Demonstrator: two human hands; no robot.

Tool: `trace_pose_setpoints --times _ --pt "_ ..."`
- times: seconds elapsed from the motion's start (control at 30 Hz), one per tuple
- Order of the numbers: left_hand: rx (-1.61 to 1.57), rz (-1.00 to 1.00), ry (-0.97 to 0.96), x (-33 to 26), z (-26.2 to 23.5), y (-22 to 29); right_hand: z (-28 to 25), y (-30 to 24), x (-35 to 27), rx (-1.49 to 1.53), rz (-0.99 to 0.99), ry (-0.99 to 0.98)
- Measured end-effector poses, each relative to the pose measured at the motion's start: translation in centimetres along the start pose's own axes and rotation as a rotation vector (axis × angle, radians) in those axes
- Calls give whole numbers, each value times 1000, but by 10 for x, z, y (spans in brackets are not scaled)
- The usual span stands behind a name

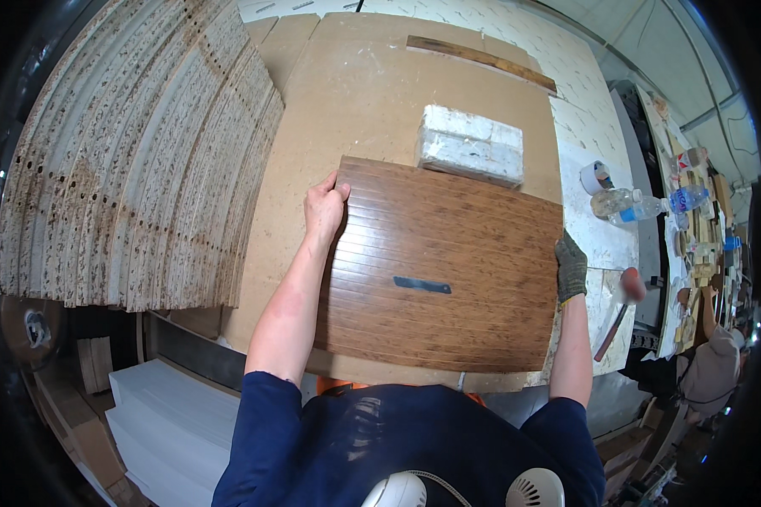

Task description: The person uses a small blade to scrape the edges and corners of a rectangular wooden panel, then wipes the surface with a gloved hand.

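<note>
White block, tape roll, bottles

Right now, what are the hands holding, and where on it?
Both hold the brown wood-grain rectangular panel: the bare left hand at its far-left corner, the gloved right hand on its right edge.

The board is brown with thin stripes and a dark patch; the block is white.

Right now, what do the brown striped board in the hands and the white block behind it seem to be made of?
Brown striped board: likely wood-grain laminate over panel, with even printed lines and a slight sheen. White block: probably foam, with a crumbly, pitted surface.
</note>
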State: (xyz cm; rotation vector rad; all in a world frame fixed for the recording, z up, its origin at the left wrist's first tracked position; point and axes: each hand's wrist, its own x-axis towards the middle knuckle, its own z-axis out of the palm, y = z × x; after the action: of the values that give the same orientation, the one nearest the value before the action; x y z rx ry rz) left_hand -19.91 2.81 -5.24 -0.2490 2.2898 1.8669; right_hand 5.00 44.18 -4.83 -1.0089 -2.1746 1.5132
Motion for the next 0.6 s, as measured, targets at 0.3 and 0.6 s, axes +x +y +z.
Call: trace_pose_setpoints --times 0.3,0.6 --pt "56 -6 -1 -8 0 14 -6 17 9 42 -24 -24" --pt "52 74 54 3 0 -10 -2 16 10 -172 -129 -44"
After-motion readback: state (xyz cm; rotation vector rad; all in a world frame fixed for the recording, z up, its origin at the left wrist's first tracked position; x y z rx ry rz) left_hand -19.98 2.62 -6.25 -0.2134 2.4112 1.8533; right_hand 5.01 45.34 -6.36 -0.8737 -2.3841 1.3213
